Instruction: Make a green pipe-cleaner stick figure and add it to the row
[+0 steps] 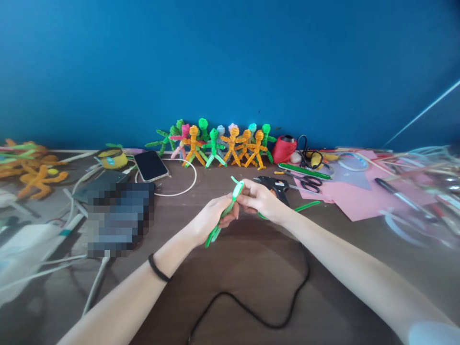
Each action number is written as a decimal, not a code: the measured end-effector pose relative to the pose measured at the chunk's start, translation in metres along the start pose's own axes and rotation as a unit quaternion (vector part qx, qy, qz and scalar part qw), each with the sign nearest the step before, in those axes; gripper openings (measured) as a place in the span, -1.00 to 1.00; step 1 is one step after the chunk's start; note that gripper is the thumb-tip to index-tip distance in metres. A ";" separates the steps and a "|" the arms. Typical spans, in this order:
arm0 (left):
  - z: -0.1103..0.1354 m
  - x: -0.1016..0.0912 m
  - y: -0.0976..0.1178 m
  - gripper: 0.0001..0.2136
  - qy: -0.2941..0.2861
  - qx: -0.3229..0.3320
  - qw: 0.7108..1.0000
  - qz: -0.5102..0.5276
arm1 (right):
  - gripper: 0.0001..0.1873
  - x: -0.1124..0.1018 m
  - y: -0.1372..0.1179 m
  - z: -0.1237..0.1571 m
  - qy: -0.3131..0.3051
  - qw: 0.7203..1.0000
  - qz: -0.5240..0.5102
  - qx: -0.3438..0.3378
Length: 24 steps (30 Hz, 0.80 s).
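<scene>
Green pipe cleaners [224, 211] run through my left hand [215, 215], which is closed around them, their ends poking out below the palm. At their bright upper end, my right hand [260, 199] pinches the green pieces with thumb and fingertips, touching my left fingers. Another green strand [307, 206] sticks out to the right from behind my right hand; I cannot tell whether it is held. Just beyond my right hand lies a black glue gun [275, 184], partly covered by the hand. How the pieces join between my fingertips is hidden.
Several pipe-cleaner figures [213, 148] stand along the blue wall. A phone [151, 166] and a dark, blurred-out device [122, 220] lie left, near more orange figures [41, 179]. Scissors [311, 183] and pink sheets [355, 199] lie right. A black cord [251, 314] curves across the front.
</scene>
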<state>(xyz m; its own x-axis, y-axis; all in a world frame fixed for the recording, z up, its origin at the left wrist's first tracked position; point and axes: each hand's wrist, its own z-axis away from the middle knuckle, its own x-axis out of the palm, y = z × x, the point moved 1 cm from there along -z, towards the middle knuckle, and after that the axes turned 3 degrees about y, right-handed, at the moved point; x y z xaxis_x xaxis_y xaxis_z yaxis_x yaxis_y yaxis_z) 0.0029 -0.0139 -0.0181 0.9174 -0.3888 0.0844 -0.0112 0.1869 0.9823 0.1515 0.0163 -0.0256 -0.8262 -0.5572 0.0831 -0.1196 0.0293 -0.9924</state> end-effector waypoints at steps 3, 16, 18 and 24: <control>0.001 -0.002 0.005 -0.72 0.054 0.037 0.991 -0.117 | -0.74 0.000 0.002 -0.001 -0.012 1.000 -0.024 0.015; 0.008 0.001 0.020 -0.88 0.119 0.123 0.954 -0.248 | -0.72 0.005 -0.008 0.000 0.009 0.995 -0.072 0.070; 0.007 0.001 0.020 -0.84 0.127 0.121 0.951 -0.255 | -0.71 0.007 -0.010 0.001 0.021 0.995 -0.066 0.069; 0.006 0.000 0.021 -0.80 0.123 0.071 0.979 -0.143 | -0.73 0.007 -0.012 0.001 0.028 0.996 -0.056 0.063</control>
<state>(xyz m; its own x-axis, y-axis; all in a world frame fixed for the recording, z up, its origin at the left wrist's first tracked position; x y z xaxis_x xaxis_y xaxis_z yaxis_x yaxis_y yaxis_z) 0.0006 -0.0156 0.0034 0.9591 -0.1740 -0.2233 0.2210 -0.0325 0.9747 0.1474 0.0109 -0.0133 -0.8411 -0.5042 0.1958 -0.1460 -0.1370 -0.9798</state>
